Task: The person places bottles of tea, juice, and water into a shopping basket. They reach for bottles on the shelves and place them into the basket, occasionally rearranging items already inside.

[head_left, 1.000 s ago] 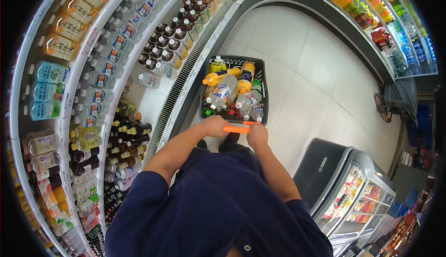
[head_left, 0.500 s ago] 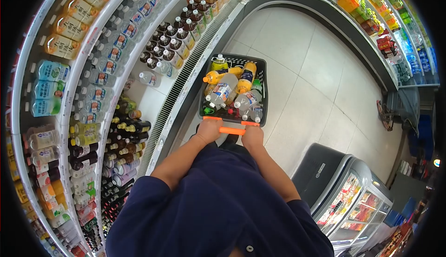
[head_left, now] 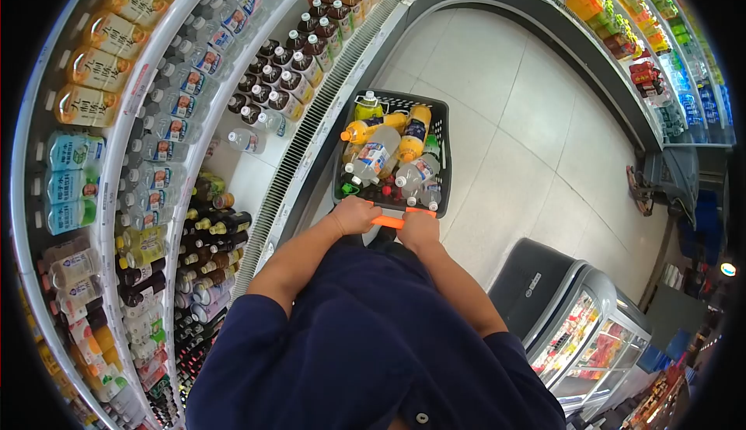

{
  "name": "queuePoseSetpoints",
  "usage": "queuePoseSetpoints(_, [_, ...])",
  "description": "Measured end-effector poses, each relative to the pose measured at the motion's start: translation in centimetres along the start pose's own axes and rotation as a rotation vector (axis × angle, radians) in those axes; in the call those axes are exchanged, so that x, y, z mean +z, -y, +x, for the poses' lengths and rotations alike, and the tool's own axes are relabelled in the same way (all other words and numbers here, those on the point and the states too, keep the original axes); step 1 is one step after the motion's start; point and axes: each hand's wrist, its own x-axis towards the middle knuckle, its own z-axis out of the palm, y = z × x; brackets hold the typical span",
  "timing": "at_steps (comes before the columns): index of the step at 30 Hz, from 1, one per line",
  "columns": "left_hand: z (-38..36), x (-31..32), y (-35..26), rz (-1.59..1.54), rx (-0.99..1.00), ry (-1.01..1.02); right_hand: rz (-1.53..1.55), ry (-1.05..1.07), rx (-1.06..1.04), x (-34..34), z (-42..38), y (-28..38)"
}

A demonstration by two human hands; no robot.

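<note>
A black basket (head_left: 444,131) full of bottles stands in front of my body. My left hand (head_left: 355,215) is wrapped round the left part of its orange handle (head_left: 388,221), and my right hand (head_left: 420,229) grips the right part. Inside lie a clear bottle with a blue label (head_left: 376,155), an orange drink bottle (head_left: 414,132), a yellow-green bottle (head_left: 368,106) near the far corner and smaller clear bottles at the near right. The lower bottles are partly hidden.
Shelves of bottles (head_left: 183,106) curve along the left, with a dark vented ledge (head_left: 311,135) beside the basket. More drink shelves (head_left: 622,10) stand at the far right. A freezer case (head_left: 532,282) is at the lower right, on the tiled floor (head_left: 521,142).
The left shelves have shifted slightly down in view. My left hand has moved a little inward along the handle, and the handle is tilted slightly more. Both hands keep their hold.
</note>
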Motion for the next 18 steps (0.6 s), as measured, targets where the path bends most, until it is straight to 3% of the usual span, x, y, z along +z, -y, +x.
queuePoseSetpoints(9, [2.4, -1.5, 3.7, 0.005, 0.065, 0.014, 0.03, -0.027, 0.041, -1.1, 3.0, 0.9])
queuePoseSetpoints(18, [5.9, -3.8, 6.8, -0.004, 0.011, 0.208, 0.041, -0.083, 0.072, -2.9, 6.0, 1.2])
